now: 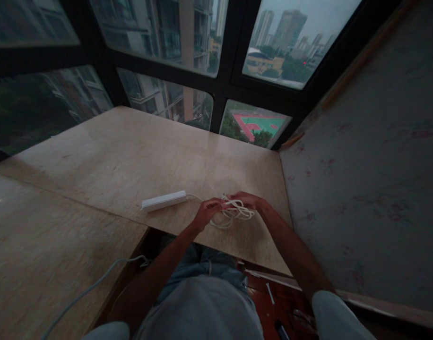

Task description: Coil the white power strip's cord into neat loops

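A loosely bundled white power cord [234,212] lies in loops between my hands over the stone-look ledge. My left hand [207,211] pinches the cord from the left, its fingers closed at the loops. My right hand [246,199] is closed on the bundle's upper right side, its fingertips partly hidden by the cord. To the left rests a long white power strip [164,201], lying on its side so that its sockets do not show. The cord runs from its right end towards my left hand.
Dark-framed windows [223,89] border the ledge [167,151] at the back. A patterned wall [361,189] rises close on the right. Another pale cable [92,283] crosses the lower left surface. Below the front edge is a reddish-brown floor [264,307] with small items.
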The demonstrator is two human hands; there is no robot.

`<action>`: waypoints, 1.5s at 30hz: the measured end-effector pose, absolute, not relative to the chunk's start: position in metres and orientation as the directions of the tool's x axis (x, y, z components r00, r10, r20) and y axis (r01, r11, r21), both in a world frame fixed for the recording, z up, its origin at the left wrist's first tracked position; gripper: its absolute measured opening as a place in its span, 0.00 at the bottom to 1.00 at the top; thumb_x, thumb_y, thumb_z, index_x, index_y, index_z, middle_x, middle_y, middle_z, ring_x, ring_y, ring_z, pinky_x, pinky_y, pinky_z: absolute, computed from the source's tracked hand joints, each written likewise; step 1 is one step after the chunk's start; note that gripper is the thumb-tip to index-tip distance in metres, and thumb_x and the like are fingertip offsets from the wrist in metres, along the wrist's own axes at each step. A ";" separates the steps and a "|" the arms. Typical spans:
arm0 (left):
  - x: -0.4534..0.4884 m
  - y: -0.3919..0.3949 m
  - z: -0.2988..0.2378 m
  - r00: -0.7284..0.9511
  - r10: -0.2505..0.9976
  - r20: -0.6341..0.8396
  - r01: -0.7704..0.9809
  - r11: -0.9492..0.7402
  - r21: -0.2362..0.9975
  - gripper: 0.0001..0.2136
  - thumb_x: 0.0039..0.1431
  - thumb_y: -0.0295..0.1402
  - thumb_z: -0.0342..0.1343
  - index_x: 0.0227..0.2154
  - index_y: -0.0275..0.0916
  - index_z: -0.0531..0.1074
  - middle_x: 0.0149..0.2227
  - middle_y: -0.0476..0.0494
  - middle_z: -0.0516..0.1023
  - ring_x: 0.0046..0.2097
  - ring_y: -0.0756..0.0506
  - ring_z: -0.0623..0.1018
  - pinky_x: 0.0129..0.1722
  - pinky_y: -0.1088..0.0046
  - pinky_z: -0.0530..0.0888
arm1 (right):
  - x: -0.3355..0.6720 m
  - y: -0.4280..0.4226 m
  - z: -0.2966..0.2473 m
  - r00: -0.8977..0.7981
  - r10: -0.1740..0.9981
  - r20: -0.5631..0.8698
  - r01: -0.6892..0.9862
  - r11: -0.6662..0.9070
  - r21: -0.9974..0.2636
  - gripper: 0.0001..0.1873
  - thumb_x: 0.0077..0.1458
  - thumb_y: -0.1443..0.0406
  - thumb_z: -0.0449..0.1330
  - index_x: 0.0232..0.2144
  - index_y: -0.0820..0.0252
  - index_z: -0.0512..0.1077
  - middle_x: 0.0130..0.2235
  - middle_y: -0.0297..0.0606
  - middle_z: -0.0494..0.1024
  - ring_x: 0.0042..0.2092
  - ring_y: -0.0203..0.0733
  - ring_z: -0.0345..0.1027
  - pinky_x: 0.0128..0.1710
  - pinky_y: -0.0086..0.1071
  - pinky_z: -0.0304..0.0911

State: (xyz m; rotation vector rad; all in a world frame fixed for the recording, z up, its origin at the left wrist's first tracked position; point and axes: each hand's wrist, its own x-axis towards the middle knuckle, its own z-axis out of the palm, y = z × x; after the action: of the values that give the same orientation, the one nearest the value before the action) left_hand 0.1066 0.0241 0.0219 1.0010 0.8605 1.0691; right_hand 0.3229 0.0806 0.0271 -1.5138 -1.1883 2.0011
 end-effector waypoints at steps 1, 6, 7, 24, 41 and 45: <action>0.106 0.023 0.022 0.274 0.960 -0.067 -0.287 0.148 0.946 0.11 0.44 0.40 0.65 0.25 0.37 0.78 0.34 0.44 0.79 0.38 0.45 0.76 0.42 0.69 0.71 | 0.318 0.083 0.026 -0.385 0.686 -0.618 0.230 -0.577 -0.784 0.16 0.43 0.56 0.68 0.24 0.66 0.77 0.22 0.39 0.79 0.21 0.36 0.68 0.20 0.27 0.62; 0.093 0.022 0.020 0.314 0.949 -0.019 -0.235 0.097 0.967 0.12 0.47 0.42 0.64 0.26 0.37 0.79 0.37 0.43 0.78 0.39 0.45 0.75 0.42 0.71 0.71 | 0.309 0.091 0.029 -0.472 0.639 -0.608 0.285 -0.542 -0.791 0.19 0.40 0.54 0.69 0.26 0.66 0.78 0.21 0.37 0.78 0.19 0.34 0.67 0.18 0.24 0.60; 0.090 0.022 0.020 0.327 0.945 -0.012 -0.214 0.086 0.973 0.12 0.48 0.42 0.63 0.26 0.37 0.80 0.37 0.42 0.78 0.40 0.45 0.75 0.42 0.70 0.71 | 0.309 0.093 0.030 -0.492 0.640 -0.590 0.274 -0.530 -0.803 0.19 0.40 0.54 0.68 0.27 0.66 0.78 0.22 0.37 0.78 0.19 0.34 0.67 0.18 0.24 0.60; 0.071 0.006 0.008 0.335 0.939 0.075 0.207 -0.151 0.967 0.14 0.58 0.45 0.54 0.30 0.43 0.80 0.32 0.45 0.81 0.40 0.42 0.78 0.46 0.68 0.70 | 0.348 0.145 0.010 0.062 0.965 -0.254 -0.328 -0.221 -0.919 0.05 0.43 0.71 0.63 0.21 0.58 0.71 0.23 0.32 0.74 0.27 0.36 0.70 0.32 0.30 0.72; 0.041 0.023 -0.030 0.302 0.902 0.309 0.502 -0.426 0.753 0.10 0.58 0.34 0.53 0.40 0.42 0.76 0.47 0.38 0.76 0.52 0.41 0.72 0.54 0.58 0.68 | 0.398 0.118 -0.022 0.271 0.929 -0.251 -0.494 -0.090 -0.865 0.07 0.42 0.74 0.60 0.22 0.57 0.71 0.25 0.28 0.74 0.28 0.32 0.68 0.34 0.28 0.71; 0.041 0.025 -0.032 0.098 0.965 0.244 0.378 -0.263 0.888 0.15 0.55 0.33 0.54 0.46 0.41 0.72 0.56 0.38 0.69 0.54 0.41 0.71 0.52 0.60 0.70 | 0.406 0.100 -0.021 0.233 0.930 -0.285 -0.509 -0.134 -0.850 0.05 0.47 0.72 0.60 0.25 0.57 0.72 0.27 0.30 0.75 0.29 0.33 0.70 0.36 0.30 0.70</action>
State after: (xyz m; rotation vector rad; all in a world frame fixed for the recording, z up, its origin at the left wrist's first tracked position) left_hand 0.0407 0.0254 -0.0322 1.7279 1.3245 1.1494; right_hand 0.4060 0.0997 -0.0206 -1.1050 -0.5033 1.3321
